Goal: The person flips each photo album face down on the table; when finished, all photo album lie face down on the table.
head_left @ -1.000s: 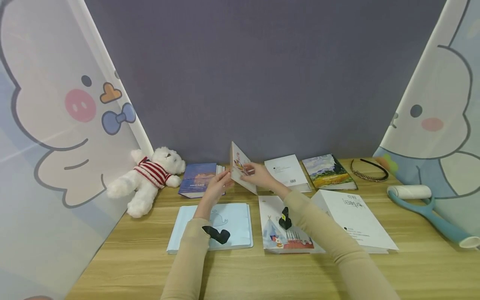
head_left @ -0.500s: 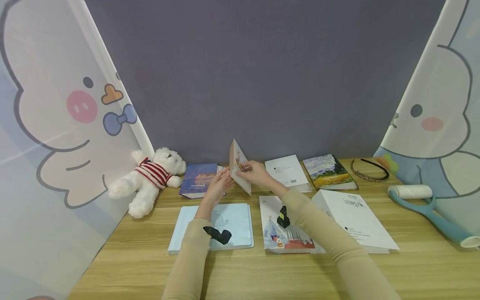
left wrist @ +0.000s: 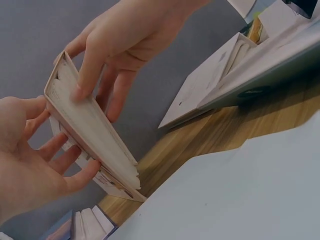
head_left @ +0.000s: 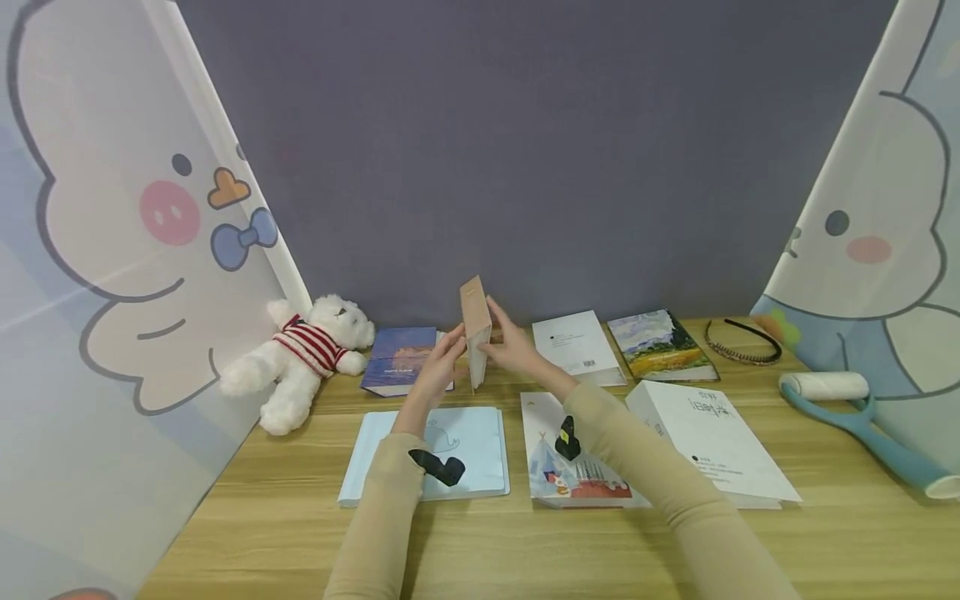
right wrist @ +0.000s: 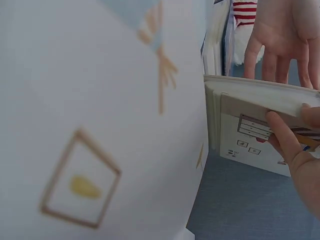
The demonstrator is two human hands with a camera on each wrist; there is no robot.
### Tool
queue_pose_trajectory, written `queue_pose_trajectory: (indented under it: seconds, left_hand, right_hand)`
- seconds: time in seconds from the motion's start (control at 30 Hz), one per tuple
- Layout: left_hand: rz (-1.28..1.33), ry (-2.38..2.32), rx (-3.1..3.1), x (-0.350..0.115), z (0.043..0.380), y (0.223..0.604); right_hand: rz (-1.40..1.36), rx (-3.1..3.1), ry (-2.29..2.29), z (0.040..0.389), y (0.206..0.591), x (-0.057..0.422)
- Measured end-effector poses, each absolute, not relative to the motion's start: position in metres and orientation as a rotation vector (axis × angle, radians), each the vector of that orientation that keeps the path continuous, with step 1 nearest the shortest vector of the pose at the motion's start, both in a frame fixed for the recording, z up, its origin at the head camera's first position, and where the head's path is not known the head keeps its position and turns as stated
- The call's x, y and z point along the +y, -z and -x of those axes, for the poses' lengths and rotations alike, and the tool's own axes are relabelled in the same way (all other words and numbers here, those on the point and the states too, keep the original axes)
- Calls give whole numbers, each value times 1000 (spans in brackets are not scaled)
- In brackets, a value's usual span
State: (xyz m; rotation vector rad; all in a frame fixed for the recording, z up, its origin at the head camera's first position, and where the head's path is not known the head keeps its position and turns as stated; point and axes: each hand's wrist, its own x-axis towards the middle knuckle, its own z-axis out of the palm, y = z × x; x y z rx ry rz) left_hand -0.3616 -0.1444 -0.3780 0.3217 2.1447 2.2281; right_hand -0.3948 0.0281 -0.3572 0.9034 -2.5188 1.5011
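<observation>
A small thick photo album [head_left: 475, 310] with a tan edge and whitish pages is held up on end over the back middle of the table. My right hand [head_left: 517, 348] pinches it, thumb on the page edges [left wrist: 92, 117] and the other fingers on the cover [right wrist: 250, 137], which has small printed pictures. On the opposite side, my left hand [head_left: 433, 371] rests its spread, nearly straight fingers against the other cover and edge. Below the left forearm lies a pale blue album [head_left: 480, 458] with a whale drawing. An album with a tent picture [head_left: 546, 437] lies below the right forearm.
A white teddy bear [head_left: 311, 350] lies at the left beside a blue photo album [head_left: 397, 354]. Behind and right are a white album [head_left: 573, 337], a landscape-cover album [head_left: 660, 346] and a headband [head_left: 750, 354]. A large white album [head_left: 738, 442] and lint roller [head_left: 885, 442] lie farther right.
The held album has turned so its tan edge and pages face the head camera instead of its decorated cover. My right fingers have shifted up along its side.
</observation>
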Motion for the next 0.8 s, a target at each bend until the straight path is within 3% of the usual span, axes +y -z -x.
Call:
queue_pose_trajectory:
  seconds: [0.8]
  left_hand:
    - [-246, -2076, 2123, -153, 368, 395]
  right_hand:
    - [-812, -2593, -1271, 388, 355, 44]
